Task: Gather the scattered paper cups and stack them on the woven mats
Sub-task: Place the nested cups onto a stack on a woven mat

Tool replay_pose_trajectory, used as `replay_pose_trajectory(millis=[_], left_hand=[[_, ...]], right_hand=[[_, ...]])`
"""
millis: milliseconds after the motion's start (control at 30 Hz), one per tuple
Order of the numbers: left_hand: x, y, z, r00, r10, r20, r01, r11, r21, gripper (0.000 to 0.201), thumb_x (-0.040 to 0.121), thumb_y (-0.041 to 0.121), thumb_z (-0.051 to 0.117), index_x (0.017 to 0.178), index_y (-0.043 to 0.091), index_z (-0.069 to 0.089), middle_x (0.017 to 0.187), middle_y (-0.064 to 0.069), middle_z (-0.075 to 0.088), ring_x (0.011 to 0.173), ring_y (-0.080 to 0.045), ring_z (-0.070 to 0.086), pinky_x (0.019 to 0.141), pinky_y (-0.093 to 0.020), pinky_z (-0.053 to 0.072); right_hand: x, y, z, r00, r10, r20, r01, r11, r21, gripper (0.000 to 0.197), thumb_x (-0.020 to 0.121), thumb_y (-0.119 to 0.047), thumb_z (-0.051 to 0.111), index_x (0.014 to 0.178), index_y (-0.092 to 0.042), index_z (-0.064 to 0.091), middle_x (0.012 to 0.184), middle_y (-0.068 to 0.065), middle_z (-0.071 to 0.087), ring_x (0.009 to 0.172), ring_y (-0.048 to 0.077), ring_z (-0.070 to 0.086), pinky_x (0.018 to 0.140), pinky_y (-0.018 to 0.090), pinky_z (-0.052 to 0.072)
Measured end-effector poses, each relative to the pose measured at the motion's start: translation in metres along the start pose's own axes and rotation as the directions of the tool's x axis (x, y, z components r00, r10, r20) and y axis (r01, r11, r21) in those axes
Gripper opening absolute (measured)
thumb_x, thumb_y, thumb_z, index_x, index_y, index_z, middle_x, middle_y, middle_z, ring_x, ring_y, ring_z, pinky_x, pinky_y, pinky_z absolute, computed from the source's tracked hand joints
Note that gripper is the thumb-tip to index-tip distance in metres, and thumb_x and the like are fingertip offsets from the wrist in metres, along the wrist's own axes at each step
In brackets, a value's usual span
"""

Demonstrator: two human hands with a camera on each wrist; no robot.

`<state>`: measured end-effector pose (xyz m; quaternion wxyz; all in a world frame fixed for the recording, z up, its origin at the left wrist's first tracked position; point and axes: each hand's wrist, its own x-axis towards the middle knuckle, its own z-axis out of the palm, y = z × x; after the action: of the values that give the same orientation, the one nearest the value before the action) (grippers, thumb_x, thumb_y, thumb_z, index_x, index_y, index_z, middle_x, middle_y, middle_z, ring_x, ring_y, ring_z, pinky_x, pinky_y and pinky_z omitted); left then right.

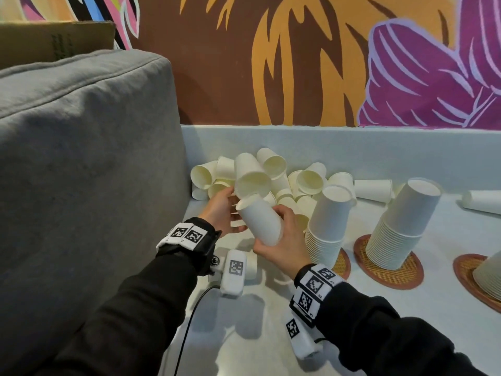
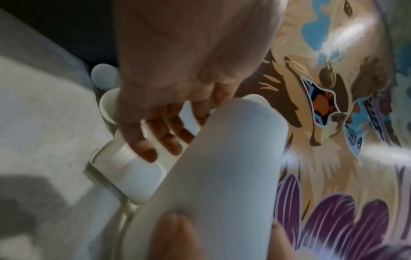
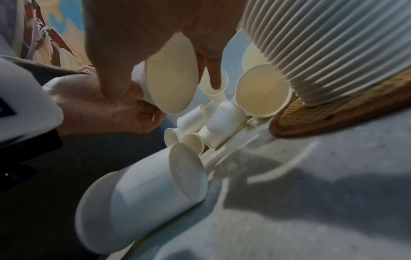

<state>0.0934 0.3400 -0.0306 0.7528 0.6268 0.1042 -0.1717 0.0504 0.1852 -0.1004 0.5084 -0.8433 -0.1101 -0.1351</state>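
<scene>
Right hand (image 1: 282, 240) grasps a paper cup (image 1: 260, 221), fingers wrapped round its wall; long axis tilted, base toward the loose cup pile (image 1: 271, 180) at the worktop's (image 1: 406, 308) back edge. Left hand (image 1: 222, 210), just beside, lies relaxed near the cup's base. Inverted cup stacks (image 1: 328, 223) stand on woven mats (image 1: 390, 272) to the right, nearer the right hand.

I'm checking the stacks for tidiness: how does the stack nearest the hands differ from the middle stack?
The nearest stack covers most of its woven mat; the middle stack leaves much of its mat showing. The nearest stack stands beside the loose cup pile, close to the right hand; the middle stack stands apart. Both are upside-down white cups, leaning right.
</scene>
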Motion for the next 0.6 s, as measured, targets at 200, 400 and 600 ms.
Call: replay_pose_trajectory(millis=[200,400,600], left_hand=[[0.005,0.001,0.005,0.994,0.097,-0.045,-0.088,0.981,0.170,0.035,0.097,0.041,0.037,0.079,0.019,0.058,0.084,0.002,0.057,0.078,-0.014,0.050,0.070,-0.030,0.041],[0.010,-0.007,-0.007,0.993,-0.078,-0.089,0.117,0.723,0.680,0.039,0.094,0.050,0.044,0.105,0.016,0.059,0.106,0.000,0.059,0.091,-0.017,0.055,0.082,-0.034,0.044],[-0.014,-0.004,-0.012,0.913,-0.403,0.064,0.009,0.178,0.984,0.072,0.066,0.047,0.080,0.128,0.033,0.046,0.126,0.008,0.056,0.116,-0.013,0.053,0.098,-0.032,0.045]], right_hand=[[0.004,0.001,0.001,1.000,-0.017,0.018,0.018,0.999,-0.049,0.075,0.067,-0.023,0.078,0.130,-0.018,0.038,0.118,-0.005,0.038,0.105,0.009,0.040,0.088,0.022,0.032],[0.005,0.021,0.005,0.985,0.171,0.003,-0.170,0.978,-0.117,0.084,0.059,-0.038,0.075,0.131,-0.016,0.038,0.116,-0.002,0.041,0.102,0.014,0.043,0.084,0.027,0.036],[0.012,0.029,0.003,0.982,0.191,-0.014,-0.190,0.963,-0.191,0.080,0.063,-0.030,0.078,0.130,-0.014,0.037,0.115,-0.001,0.038,0.102,0.014,0.040,0.090,0.027,0.035]])
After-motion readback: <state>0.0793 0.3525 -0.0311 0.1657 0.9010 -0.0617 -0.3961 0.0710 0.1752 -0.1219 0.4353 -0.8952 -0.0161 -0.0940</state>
